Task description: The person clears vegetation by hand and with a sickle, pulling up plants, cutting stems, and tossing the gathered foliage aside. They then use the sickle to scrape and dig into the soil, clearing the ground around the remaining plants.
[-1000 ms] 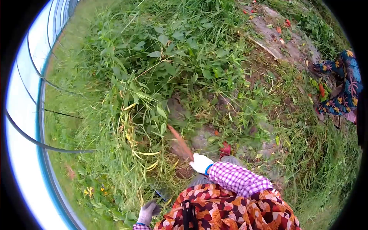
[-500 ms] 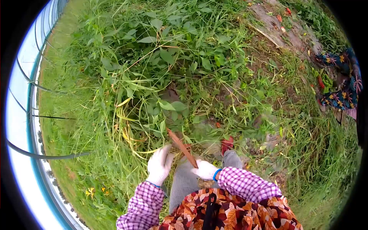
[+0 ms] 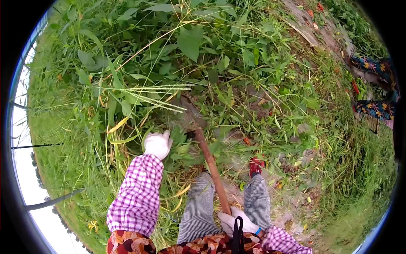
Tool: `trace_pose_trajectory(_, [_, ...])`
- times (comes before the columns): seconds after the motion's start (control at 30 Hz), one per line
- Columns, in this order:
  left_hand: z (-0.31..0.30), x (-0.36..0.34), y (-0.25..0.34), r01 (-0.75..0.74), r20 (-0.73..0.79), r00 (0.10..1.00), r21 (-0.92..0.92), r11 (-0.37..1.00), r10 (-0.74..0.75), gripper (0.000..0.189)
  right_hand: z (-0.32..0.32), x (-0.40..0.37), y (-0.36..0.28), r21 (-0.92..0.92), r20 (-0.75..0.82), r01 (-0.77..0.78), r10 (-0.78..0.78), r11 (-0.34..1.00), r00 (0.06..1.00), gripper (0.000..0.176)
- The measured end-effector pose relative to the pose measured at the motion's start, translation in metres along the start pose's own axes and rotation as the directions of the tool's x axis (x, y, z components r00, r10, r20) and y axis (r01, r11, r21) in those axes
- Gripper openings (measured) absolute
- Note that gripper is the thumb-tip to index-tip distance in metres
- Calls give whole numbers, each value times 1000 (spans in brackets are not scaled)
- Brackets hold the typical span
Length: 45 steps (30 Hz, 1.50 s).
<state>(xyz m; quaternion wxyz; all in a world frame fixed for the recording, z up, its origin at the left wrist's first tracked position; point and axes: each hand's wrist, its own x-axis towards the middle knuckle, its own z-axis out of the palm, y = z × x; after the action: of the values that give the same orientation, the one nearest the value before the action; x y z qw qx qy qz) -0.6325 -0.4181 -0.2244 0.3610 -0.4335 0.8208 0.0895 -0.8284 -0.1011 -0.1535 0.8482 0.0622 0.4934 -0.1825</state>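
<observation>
My right hand [image 3: 239,221], in a white glove, is wrapped round the lower end of a long wooden-handled sickle [image 3: 211,165]. The handle points up and away from me; its short dark blade juts left at the far end, partly lost among leaves. My left hand [image 3: 157,144], also gloved in white, is closed at the base of the tall weeds [image 3: 127,110], left of the blade. Its fingers are curled in among the stems, and the exact grip is partly hidden by leaves.
Dense broad-leaved plants [image 3: 190,42] grow ahead. My red shoe [image 3: 256,166] stands on ground strewn with cut grass. Another person in dark flowered clothing [image 3: 374,108] is at the right edge. Dark curved poles [image 3: 55,200] stand on the left.
My left hand has moved forward and left into the weeds and closed. My right hand has drawn back towards me, and more of the handle and the dark blade now show.
</observation>
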Motion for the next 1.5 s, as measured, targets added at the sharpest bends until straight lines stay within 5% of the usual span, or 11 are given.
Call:
trace_pose_trajectory(0.07, [53, -16, -39, -65, 11, 998, 239, 969, 64, 20, 8, -11, -30, 8, -208, 137, -133, 991, 969, 29])
trace_pose_trajectory(0.13, [43, -39, -45, -82, 413, 887, 583, 808, -208, 17, -8, -8, -51, -90, -288, 199, -217, 976, 933, 29])
trace_pose_trajectory(0.23, [182, -38, -145, 308, 126, 945, -29, 951, -303, 40, -45, 10, -90, -389, -396, 290, -443, 875, 804, 33])
trace_pose_trajectory(0.33, [69, -27, -63, -569, 642, 764, 716, 404, -61, 39, -79, 37, -130, -701, -426, 278, -698, 657, 575, 32])
trace_pose_trajectory(0.5, [59, 41, -16, -362, 607, 794, 510, 780, -29, 25, -140, 70, -123, -918, -387, -81, -828, 389, 406, 32])
trace_pose_trajectory(0.73, [40, 108, 33, 130, 265, 960, -118, 984, -95, 40, -182, 79, -2, -872, -489, -311, -690, 378, 533, 35])
trace_pose_trajectory(0.87, [48, 143, 74, -9, -146, 987, -468, 884, -67, 52, -148, 78, 46, -847, -500, -189, -621, 498, 604, 39])
trace_pose_trajectory(1.1, [34, 222, 163, 398, 94, 843, -772, 496, -530, 115, -123, 84, 77, -718, -428, -49, -385, 695, 818, 40])
trace_pose_trajectory(1.2, [33, 248, 170, 148, -88, 697, -953, 263, -711, 106, -136, 86, 90, -702, -381, -15, -357, 712, 853, 41])
trace_pose_trajectory(1.33, [19, 289, 174, 529, -144, 670, -596, 604, -728, 111, -142, 80, 78, -675, -334, 145, -476, 723, 814, 37])
trace_pose_trajectory(1.5, [91, 306, 152, 685, 277, 662, -602, 411, -697, 124, -160, 86, 70, -646, -385, 149, -488, 749, 783, 31])
